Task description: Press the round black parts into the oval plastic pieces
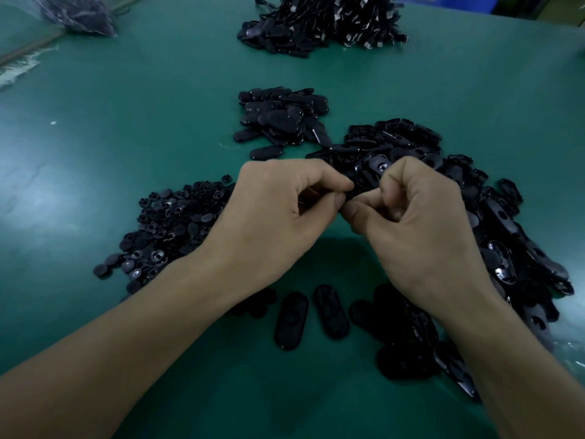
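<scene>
- We see a dark green table (126,128) filling nearly the whole view, its mat smooth and faintly shiny under dim light.
- At the far left corner lies a clear plastic bag (79,14) of dark parts, and below it a crumpled strip of clear film (19,68) at the table's edge.
- Left of the forearms spreads a loose heap of round black parts (171,223) — small discs, some showing a notched centre.
- Our left hand (278,217) is curled, thumb and forefinger pinching the near end of an oval plastic piece (367,175) held above the table in the middle.
- Behind the hands sit a small heap of closed ovals (281,118) and, at the far edge, a large heap of cabled parts (323,23); the pale marks on its metal ends are too small to read.
- Below the wrists two single ovals (291,320) lie flat, side by side.
- Our right hand (421,223) is curled too, gripping the same oval plastic piece from the other side, the thumbs nearly touching; whether a round part sits under them we cannot tell.
- To the right runs a long heap of glossy oval shells (506,223), many with a hole in the middle.
- Beyond the table's far right corner something blue (459,1) shows — the only bit of the room we can make out.
</scene>
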